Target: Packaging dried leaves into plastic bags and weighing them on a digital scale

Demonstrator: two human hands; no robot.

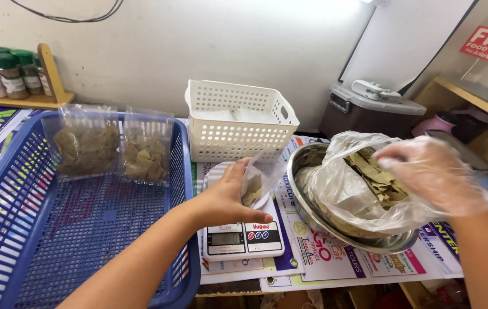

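Note:
My left hand point(228, 197) holds a small clear pouch point(257, 184) with a few dried leaves in it, over the round pan of a white kitchen scale point(245, 238). My right hand point(433, 171), in a thin clear glove, hovers over a large clear plastic bag of dried bay leaves point(372, 177) that sits in a steel bowl point(312, 214). The gloved fingers are bent near the leaves; whether they pinch any is not clear.
A blue plastic basket point(38, 240) at the left holds two filled clear pouches point(112, 150) leaning on its far wall. A white perforated basket point(238, 123) stands behind the scale. Spice jars point(6, 71) line a wooden shelf at far left. A brown box point(367, 111) stands at the back right.

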